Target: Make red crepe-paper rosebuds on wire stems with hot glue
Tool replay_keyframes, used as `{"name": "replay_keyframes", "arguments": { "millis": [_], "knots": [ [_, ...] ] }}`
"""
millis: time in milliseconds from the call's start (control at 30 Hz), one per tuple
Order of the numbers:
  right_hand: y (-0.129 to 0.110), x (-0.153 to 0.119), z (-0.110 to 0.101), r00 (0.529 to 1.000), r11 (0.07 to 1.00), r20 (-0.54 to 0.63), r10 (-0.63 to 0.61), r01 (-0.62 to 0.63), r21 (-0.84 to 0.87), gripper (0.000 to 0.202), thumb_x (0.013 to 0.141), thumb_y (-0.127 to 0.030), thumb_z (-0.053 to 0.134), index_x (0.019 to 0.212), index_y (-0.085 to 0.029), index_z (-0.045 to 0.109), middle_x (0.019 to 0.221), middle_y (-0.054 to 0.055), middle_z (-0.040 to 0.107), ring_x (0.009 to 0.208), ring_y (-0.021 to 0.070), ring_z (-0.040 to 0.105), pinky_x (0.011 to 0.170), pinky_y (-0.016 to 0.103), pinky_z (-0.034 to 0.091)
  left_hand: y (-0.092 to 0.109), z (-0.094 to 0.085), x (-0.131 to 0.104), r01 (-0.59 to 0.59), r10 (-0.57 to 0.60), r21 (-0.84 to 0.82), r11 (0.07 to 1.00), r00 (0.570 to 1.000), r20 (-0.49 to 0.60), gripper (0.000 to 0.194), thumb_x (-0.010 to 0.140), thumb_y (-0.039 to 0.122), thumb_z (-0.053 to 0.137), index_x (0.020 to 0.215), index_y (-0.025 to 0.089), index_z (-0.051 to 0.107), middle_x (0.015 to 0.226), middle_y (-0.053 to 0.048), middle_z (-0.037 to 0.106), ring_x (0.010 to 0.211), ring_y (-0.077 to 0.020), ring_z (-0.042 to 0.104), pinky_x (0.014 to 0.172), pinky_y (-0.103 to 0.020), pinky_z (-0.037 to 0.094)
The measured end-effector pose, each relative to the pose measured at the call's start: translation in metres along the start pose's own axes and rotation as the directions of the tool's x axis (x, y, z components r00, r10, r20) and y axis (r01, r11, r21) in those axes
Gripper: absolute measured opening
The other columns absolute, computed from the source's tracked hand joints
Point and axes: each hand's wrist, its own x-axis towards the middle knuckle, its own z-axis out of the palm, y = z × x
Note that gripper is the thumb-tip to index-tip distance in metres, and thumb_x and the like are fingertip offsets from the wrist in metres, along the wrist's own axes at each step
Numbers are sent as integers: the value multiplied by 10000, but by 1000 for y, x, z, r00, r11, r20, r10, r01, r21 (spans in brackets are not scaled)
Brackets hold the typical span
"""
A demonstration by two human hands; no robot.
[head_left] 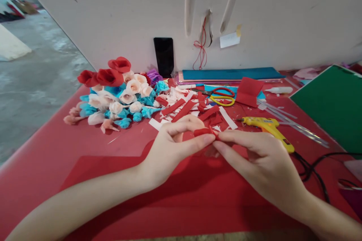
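Between my two hands is a small piece of red crepe paper (202, 131), bent or rolled at the fingertips. My left hand (175, 143) pinches it between thumb and fingers. The fingertips of my right hand (257, 158) close on its right end, touching the left thumb. The fingers partly hide the paper's shape. Red and white paper scraps (183, 107) lie just behind the hands. Beneath them a large red sheet (181, 192) lies flat on the red table (36, 165).
Paper flowers (124, 94) are heaped at the left. Scissors (223, 96), a red paper square (249, 92), a white tube (279, 90) and clear glue sticks (294, 124) lie behind. A yellow glue gun (268, 126) with a black cable sits right, near a green board (333, 109). A phone (164, 56) leans on the wall.
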Motion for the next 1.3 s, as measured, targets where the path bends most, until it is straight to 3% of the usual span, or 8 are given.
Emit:
{"name": "replay_keyframes", "arguments": {
  "millis": [300,600,1100,1300],
  "knots": [
    [-1,-1,1,998,993,43,53,-57,102,188,805,-65,504,704,-158,633,657,-64,653,577,-9,576,570,12,414,2,-1,-3,-156,165,234,960,986,-20,100,726,157,650,763,229,710,780,9,537,748,-85,512,673,-206,440],
    [-3,-1,1,998,990,50,33,-39,138,222,799,-34,501,670,-172,617,625,-102,630,565,-37,557,584,-28,391,4,-1,-1,-171,171,223,960,985,20,120,712,159,664,770,245,725,750,7,531,732,-80,498,678,-197,428],
    [-4,-1,-1,996,986,71,56,-67,154,226,800,-65,499,645,-176,620,625,-57,656,555,41,607,552,83,476,6,-1,-1,-124,121,154,980,992,28,118,689,155,678,749,240,734,754,-11,533,724,-106,498,665,-232,438],
    [-5,-1,0,1000,995,16,12,-14,103,147,741,-63,577,749,-189,652,681,-60,673,569,42,610,548,82,477,2,0,-2,-120,121,85,989,993,-9,111,684,150,684,719,246,727,765,-4,525,735,-101,498,696,-228,452]
  ]
}}
